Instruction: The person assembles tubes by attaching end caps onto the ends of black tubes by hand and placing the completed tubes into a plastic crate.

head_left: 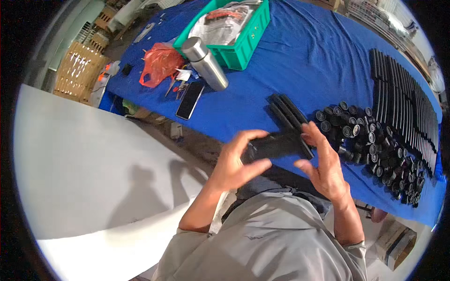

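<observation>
1. We hold a long black bar-shaped part (276,144) between both hands, just above the near edge of the blue-covered table (300,61). Our left hand (239,161) grasps its left end, thumb below and fingers curled over the top. Our right hand (326,164) rests against its right end with fingers spread; we cannot tell whether it truly grips or only steadies.
2. Just beyond the bar, a few similar black bars (287,112) lie side by side on the cloth, touching one another.
3. To the right sits a loose heap of small black round caps (370,140), many of them unused as far as we can see.
4. Farther right, a long row of black bars (403,103) lies neatly lined up, which we judge to be finished work; the heap of caps suggests plenty remains.
5. On the far left we see a steel flask (205,63) lying beside a green crate (243,42), a dark phone (190,100) and a red plastic bag (159,63).
</observation>
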A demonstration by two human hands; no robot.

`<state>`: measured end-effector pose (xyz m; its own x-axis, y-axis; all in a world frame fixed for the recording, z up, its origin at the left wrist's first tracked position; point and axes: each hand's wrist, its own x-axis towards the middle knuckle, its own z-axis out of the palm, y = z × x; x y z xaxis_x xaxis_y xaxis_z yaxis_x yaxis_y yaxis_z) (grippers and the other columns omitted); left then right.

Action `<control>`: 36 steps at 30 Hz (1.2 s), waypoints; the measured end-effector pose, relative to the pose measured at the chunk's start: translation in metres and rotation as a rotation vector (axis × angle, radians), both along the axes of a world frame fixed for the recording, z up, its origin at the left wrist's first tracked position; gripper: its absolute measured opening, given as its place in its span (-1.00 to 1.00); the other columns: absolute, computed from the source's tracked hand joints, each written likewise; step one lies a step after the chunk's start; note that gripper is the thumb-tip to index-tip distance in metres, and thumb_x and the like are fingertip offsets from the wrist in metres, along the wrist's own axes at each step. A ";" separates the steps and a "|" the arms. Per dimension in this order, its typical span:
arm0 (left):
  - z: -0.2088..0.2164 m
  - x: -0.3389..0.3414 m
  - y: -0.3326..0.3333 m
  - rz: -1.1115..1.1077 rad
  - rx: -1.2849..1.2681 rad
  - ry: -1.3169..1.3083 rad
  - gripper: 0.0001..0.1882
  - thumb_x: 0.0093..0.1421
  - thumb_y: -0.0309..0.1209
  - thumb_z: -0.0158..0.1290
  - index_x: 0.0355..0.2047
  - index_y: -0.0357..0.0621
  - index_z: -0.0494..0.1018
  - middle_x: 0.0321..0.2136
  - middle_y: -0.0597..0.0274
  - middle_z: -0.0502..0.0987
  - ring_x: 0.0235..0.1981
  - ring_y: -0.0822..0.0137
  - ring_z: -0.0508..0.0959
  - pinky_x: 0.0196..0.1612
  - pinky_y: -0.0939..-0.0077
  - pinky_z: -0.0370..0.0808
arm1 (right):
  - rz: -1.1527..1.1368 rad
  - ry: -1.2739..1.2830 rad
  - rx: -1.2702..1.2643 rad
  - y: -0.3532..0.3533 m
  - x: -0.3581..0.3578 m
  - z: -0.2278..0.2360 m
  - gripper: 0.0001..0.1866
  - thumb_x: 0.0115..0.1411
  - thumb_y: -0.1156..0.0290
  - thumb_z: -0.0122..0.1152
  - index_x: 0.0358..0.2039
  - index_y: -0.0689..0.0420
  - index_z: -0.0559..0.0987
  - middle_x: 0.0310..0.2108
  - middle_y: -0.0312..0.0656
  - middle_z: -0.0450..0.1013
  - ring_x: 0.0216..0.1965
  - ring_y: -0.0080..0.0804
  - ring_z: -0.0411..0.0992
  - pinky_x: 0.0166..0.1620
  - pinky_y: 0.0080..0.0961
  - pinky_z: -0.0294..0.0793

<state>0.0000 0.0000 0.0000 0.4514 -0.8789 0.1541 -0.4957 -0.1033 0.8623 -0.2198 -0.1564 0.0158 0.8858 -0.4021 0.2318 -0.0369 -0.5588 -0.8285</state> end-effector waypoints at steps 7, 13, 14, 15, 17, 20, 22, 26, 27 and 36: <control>-0.101 0.117 0.018 0.601 0.168 -0.659 -0.61 0.09 -0.23 0.25 -0.14 -0.20 0.56 0.02 0.04 0.47 0.05 0.01 0.38 0.12 0.15 0.35 | -0.194 0.060 0.059 0.019 -0.008 -0.025 -0.05 0.09 0.26 0.42 0.34 0.30 0.05 0.10 0.24 0.35 -0.05 -0.01 0.50 -0.08 -0.23 0.56; -0.086 0.124 -0.011 0.741 0.252 -0.775 -0.49 0.07 -0.20 0.30 -0.03 -0.22 0.51 0.13 -0.16 0.33 0.12 -0.12 0.31 0.14 0.04 0.32 | -0.244 0.048 0.117 0.017 -0.009 -0.014 -0.12 0.10 0.32 0.41 0.32 0.28 0.11 0.06 0.21 0.38 -0.06 -0.08 0.51 -0.13 -0.29 0.57; -0.079 0.125 -0.012 0.681 0.092 -0.772 -0.50 0.09 -0.25 0.29 -0.01 -0.23 0.49 0.11 -0.13 0.36 0.09 -0.06 0.36 0.10 0.10 0.37 | -0.254 0.007 0.152 0.015 -0.010 -0.007 -0.15 0.10 0.36 0.40 0.31 0.29 0.14 0.06 0.17 0.40 -0.06 -0.13 0.51 -0.13 -0.32 0.57; -0.071 0.122 -0.013 0.616 -0.061 -0.760 -0.51 0.10 -0.30 0.29 0.01 -0.25 0.48 0.09 -0.11 0.38 0.07 0.00 0.41 0.06 0.16 0.42 | -0.267 -0.027 0.190 0.013 -0.013 0.000 -0.17 0.10 0.40 0.39 0.30 0.29 0.16 0.05 0.14 0.41 -0.07 -0.19 0.51 -0.12 -0.35 0.57; -0.021 0.096 -0.022 0.449 -0.442 0.080 -0.56 0.17 -0.40 0.24 0.03 -0.29 0.44 0.03 -0.05 0.47 -0.04 0.15 0.51 -0.05 0.35 0.51 | -0.270 -0.212 0.460 0.011 -0.020 0.029 -0.18 0.09 0.37 0.41 0.29 0.29 0.21 0.03 0.00 0.42 -0.09 -0.30 0.49 -0.09 -0.41 0.54; 0.090 0.044 -0.021 -0.017 -0.837 0.304 -0.48 0.31 -0.33 0.01 0.20 -0.37 0.25 0.07 -0.18 0.45 0.01 0.04 0.54 0.01 0.30 0.54 | -0.403 -0.410 0.281 0.017 -0.013 0.092 0.09 0.03 -0.24 0.32 0.28 0.41 0.17 -0.06 0.11 0.46 -0.20 -0.25 0.56 -0.24 -0.46 0.61; 0.154 0.007 -0.015 -0.162 -0.726 0.396 0.04 0.19 -0.14 0.18 0.36 -0.46 -0.24 0.34 -0.44 -0.09 0.33 -0.28 0.10 0.32 -0.12 0.20 | -0.159 -0.442 0.048 -0.007 -0.030 0.126 0.23 0.00 -0.39 0.23 0.33 0.39 0.03 0.11 0.27 0.33 -0.10 -0.21 0.54 -0.20 -0.46 0.62; 0.168 0.018 -0.036 -0.885 -0.866 0.752 0.22 0.08 -0.02 0.25 0.36 -0.46 -0.34 0.35 -0.46 -0.26 0.36 -0.35 -0.05 0.34 -0.18 0.11 | 0.015 -0.511 -0.196 -0.029 -0.020 0.152 0.25 0.00 -0.42 0.20 0.35 0.36 -0.01 0.21 0.33 0.20 -0.02 -0.14 0.50 -0.12 -0.41 0.58; 0.163 0.015 -0.042 -0.875 -0.867 0.758 0.22 0.08 -0.02 0.26 0.36 -0.46 -0.34 0.35 -0.46 -0.26 0.36 -0.35 -0.05 0.34 -0.18 0.11 | 0.006 -0.505 -0.203 -0.024 -0.026 0.150 0.25 0.00 -0.42 0.20 0.35 0.36 0.00 0.21 0.33 0.20 -0.01 -0.14 0.50 -0.12 -0.40 0.58; 0.158 0.032 -0.018 -0.790 -0.835 0.765 0.24 0.06 -0.01 0.27 0.36 -0.45 -0.35 0.35 -0.47 -0.26 0.36 -0.35 -0.05 0.34 -0.19 0.11 | -0.073 -0.506 -0.248 -0.017 -0.027 0.152 0.23 0.01 -0.40 0.21 0.34 0.36 0.02 0.23 0.33 0.18 0.00 -0.11 0.49 -0.09 -0.39 0.56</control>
<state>0.0321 -0.0179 0.1579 0.0915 -0.7091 0.6992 0.4402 0.6586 0.6103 -0.2467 -0.1731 0.1681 0.6118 -0.3378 0.7153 0.2843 -0.7499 -0.5973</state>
